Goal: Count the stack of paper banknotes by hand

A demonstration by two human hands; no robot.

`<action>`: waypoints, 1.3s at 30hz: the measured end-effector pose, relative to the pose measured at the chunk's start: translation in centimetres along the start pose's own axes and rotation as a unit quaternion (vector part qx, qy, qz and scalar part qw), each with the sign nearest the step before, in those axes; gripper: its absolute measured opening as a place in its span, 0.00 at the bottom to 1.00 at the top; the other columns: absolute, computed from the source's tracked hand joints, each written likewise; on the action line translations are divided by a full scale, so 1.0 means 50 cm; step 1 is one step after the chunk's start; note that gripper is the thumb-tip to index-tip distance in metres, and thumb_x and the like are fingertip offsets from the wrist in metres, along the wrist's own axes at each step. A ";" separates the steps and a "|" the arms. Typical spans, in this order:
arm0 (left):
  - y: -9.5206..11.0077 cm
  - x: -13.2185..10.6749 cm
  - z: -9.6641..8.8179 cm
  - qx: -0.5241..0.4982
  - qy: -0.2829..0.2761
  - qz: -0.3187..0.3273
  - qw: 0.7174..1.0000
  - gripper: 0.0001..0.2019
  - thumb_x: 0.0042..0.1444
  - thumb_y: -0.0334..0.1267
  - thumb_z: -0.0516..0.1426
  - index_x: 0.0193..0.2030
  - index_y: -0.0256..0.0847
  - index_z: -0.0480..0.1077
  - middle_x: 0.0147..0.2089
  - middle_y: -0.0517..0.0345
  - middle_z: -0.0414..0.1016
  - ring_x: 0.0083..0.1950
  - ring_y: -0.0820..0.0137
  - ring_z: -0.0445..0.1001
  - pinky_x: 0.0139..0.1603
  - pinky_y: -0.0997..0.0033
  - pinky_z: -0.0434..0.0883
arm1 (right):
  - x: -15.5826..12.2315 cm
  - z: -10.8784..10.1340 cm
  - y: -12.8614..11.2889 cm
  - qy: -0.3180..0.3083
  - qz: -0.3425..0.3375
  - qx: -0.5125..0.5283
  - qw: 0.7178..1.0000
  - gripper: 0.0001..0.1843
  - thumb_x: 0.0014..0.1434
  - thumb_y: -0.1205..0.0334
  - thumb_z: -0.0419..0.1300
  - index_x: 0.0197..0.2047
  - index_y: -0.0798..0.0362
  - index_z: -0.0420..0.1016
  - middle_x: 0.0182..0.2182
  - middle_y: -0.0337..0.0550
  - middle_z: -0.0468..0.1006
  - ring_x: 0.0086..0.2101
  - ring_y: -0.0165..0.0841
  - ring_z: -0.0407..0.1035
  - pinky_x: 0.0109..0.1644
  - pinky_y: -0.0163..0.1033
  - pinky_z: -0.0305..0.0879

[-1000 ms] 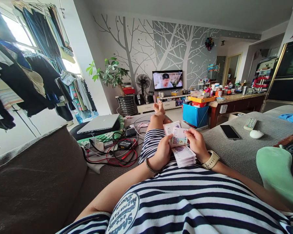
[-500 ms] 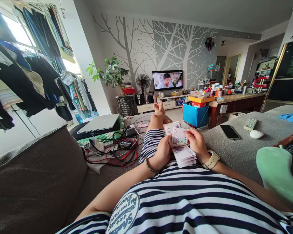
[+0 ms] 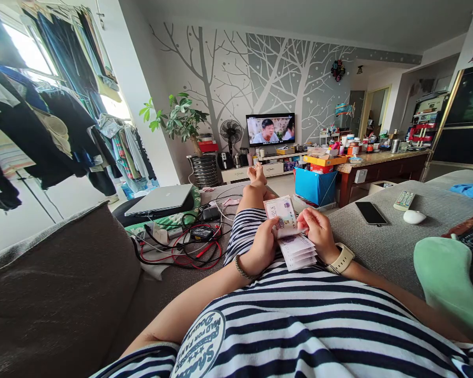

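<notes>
My left hand (image 3: 262,242) grips a stack of banknotes (image 3: 281,211) over my lap, its thumb pressed on the front of them. A purple-grey "5" shows on the notes. Below the thumb, the lower ends (image 3: 298,254) of the notes fan out in several layers over my striped clothing. My right hand (image 3: 317,234), with a pale watch on its wrist, is closed at the stack's right edge. Its thumb and curled fingers pinch the edge of a banknote there; the fingertips are partly hidden.
Tangled cables (image 3: 197,236) and a closed laptop (image 3: 161,199) lie to the left. On the grey sofa at the right are a phone (image 3: 371,213), a remote control (image 3: 404,200), a white mouse-shaped object (image 3: 414,217) and a green cushion (image 3: 441,265). A television (image 3: 270,129) is on ahead.
The banknote my right hand held up by its top corner has come down, showing more of the stack behind. My right fingers have curled in at the edge. My left hand has barely moved.
</notes>
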State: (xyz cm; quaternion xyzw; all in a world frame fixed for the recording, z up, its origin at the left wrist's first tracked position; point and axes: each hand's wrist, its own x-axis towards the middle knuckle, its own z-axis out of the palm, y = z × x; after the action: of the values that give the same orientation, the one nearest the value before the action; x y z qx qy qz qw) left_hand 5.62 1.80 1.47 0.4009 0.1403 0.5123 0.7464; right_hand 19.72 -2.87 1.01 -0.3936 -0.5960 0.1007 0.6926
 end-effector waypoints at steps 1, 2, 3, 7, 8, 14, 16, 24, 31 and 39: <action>0.000 -0.001 0.000 0.001 0.002 0.002 1.000 0.14 0.52 0.37 0.64 0.44 0.32 0.79 0.47 0.43 0.85 0.48 0.55 0.85 0.57 0.57 0.80 | 0.002 0.000 0.000 0.005 0.001 0.003 1.000 0.34 0.67 0.26 0.55 0.29 0.50 0.67 0.23 0.40 0.67 0.25 0.33 0.62 0.31 0.39 0.59; 0.001 -0.003 0.001 0.002 0.001 0.003 1.000 0.15 0.51 0.36 0.64 0.45 0.32 0.79 0.48 0.43 0.85 0.48 0.56 0.84 0.57 0.57 0.80 | 0.004 0.000 0.000 0.014 0.002 -0.001 1.000 0.34 0.67 0.26 0.56 0.30 0.50 0.67 0.22 0.40 0.67 0.25 0.33 0.62 0.32 0.39 0.60; 0.003 -0.006 0.002 0.005 -0.003 0.004 1.000 0.15 0.51 0.36 0.64 0.46 0.32 0.80 0.48 0.43 0.85 0.48 0.56 0.84 0.57 0.56 0.80 | 0.006 0.000 0.000 0.025 0.002 -0.011 1.000 0.35 0.65 0.24 0.57 0.29 0.50 0.67 0.22 0.39 0.67 0.25 0.33 0.62 0.32 0.39 0.60; 0.009 -0.018 0.007 0.020 -0.026 -0.001 0.999 0.18 0.47 0.32 0.65 0.46 0.33 0.80 0.47 0.44 0.85 0.47 0.54 0.84 0.57 0.53 0.80 | 0.014 -0.002 0.004 0.039 0.016 -0.038 0.998 0.36 0.59 0.22 0.62 0.29 0.50 0.66 0.22 0.38 0.66 0.25 0.32 0.61 0.30 0.39 0.57; 0.009 -0.019 0.008 0.023 -0.028 -0.002 0.999 0.17 0.46 0.31 0.65 0.46 0.33 0.80 0.47 0.44 0.85 0.47 0.54 0.84 0.57 0.53 0.80 | 0.015 -0.002 0.004 0.034 0.020 -0.040 0.998 0.36 0.58 0.22 0.62 0.29 0.50 0.66 0.22 0.38 0.66 0.25 0.32 0.60 0.30 0.39 0.56; 0.004 -0.009 0.007 0.021 -0.022 0.005 1.000 0.16 0.50 0.33 0.65 0.47 0.32 0.81 0.47 0.44 0.85 0.49 0.55 0.84 0.59 0.56 0.80 | 0.014 -0.003 0.005 0.031 0.012 -0.076 0.997 0.31 0.61 0.30 0.63 0.29 0.51 0.68 0.23 0.39 0.69 0.27 0.33 0.61 0.31 0.38 0.56; 0.002 -0.004 0.007 0.004 -0.011 -0.001 1.000 0.15 0.55 0.36 0.63 0.47 0.32 0.80 0.49 0.44 0.85 0.51 0.55 0.84 0.59 0.56 0.80 | 0.013 -0.004 0.004 0.028 0.006 -0.070 0.997 0.29 0.62 0.31 0.62 0.29 0.51 0.68 0.23 0.39 0.68 0.26 0.32 0.60 0.31 0.38 0.56; 0.004 0.001 0.009 -0.011 -0.018 -0.017 1.000 0.12 0.56 0.39 0.62 0.44 0.35 0.80 0.49 0.43 0.85 0.55 0.48 0.83 0.60 0.49 0.80 | 0.009 -0.005 -0.001 0.003 0.007 -0.035 0.999 0.29 0.63 0.33 0.62 0.30 0.51 0.68 0.24 0.39 0.68 0.26 0.32 0.59 0.30 0.38 0.55; 0.003 -0.001 0.012 -0.007 -0.016 -0.006 1.000 0.11 0.56 0.38 0.61 0.42 0.35 0.79 0.49 0.43 0.85 0.57 0.50 0.83 0.61 0.52 0.80 | 0.008 -0.009 -0.001 0.002 0.006 -0.025 1.000 0.27 0.64 0.35 0.63 0.30 0.52 0.70 0.24 0.39 0.67 0.27 0.31 0.58 0.30 0.37 0.54; -0.001 0.004 0.009 -0.003 -0.032 0.000 0.999 0.12 0.52 0.40 0.65 0.41 0.36 0.79 0.45 0.44 0.85 0.56 0.48 0.83 0.60 0.51 0.80 | 0.008 -0.012 0.001 -0.010 0.002 -0.006 1.000 0.29 0.64 0.31 0.62 0.31 0.51 0.70 0.24 0.39 0.67 0.26 0.32 0.59 0.30 0.38 0.56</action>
State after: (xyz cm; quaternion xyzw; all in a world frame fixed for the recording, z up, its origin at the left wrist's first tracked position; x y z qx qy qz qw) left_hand 6.01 1.78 1.75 0.4150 0.1152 0.4996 0.7516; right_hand 20.38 -2.82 1.28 -0.3980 -0.6030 0.1020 0.6838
